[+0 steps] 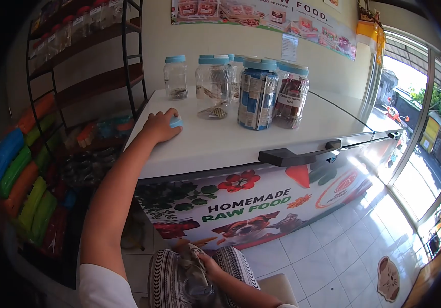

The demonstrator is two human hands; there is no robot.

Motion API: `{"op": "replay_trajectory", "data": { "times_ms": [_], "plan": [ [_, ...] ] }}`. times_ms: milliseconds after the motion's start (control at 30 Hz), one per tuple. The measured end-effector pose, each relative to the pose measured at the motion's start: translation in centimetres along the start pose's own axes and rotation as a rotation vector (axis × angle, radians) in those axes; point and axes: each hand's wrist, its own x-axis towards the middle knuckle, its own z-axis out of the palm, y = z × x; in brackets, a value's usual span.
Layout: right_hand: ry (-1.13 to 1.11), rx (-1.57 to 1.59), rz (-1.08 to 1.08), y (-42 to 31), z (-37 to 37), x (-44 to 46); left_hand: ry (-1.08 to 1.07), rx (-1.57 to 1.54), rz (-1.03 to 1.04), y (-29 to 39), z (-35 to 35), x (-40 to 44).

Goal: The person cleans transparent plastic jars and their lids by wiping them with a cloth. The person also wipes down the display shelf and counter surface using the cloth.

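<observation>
My left hand (pixel 162 127) rests on the white top of the freezer (pixel 220 146), its fingers curled over a light blue jar lid (pixel 176 122). Low in the view, at my lap, my right hand (pixel 210 265) grips a clear plastic jar (pixel 199 288). Something brownish and blurred shows at the far end of that jar; I cannot make out what it is. A small patterned packet (pixel 218 112) lies flat on the freezer, to the right of my left hand.
Behind stand several blue-lidded jars, among them a nearly empty one (pixel 176 79), one with blue packets (pixel 257 97) and one with dark red sticks (pixel 291 100). A black handle (pixel 297 154) juts from the freezer's front. Shelves (pixel 97 84) rise at left; a glass door (pixel 410 133) is at right.
</observation>
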Motion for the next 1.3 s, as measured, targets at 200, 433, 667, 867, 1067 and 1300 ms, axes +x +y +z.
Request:
{"op": "replay_trajectory", "data": {
  "times_ms": [200,433,667,867,1067,1300],
  "plan": [
    [0.029,-0.056,-0.028,0.1,1.4,-1.1,0.058,0.066,0.055,5.4,-2.0,-8.4],
    [0.027,-0.085,-0.062,1.3,-0.4,-0.6,0.487,-0.178,0.354,8.7,2.2,-23.1],
    [-0.068,-0.020,-0.445,-2.5,2.9,-1.0,0.469,-2.034,-0.415,0.0,23.5,-32.3],
    [-0.001,-1.139,-0.886,-0.9,5.4,7.4,0.290,-2.177,-0.784,-1.0,29.3,-31.8],
    [0.168,-0.645,-0.378,-0.5,4.4,7.9,-0.022,-1.937,-0.823,-3.3,32.1,-31.3],
    [0.160,-0.760,-0.796,-2.1,4.5,6.6,-0.117,-2.256,-0.786,-1.2,29.2,-30.6]
  ]
}}
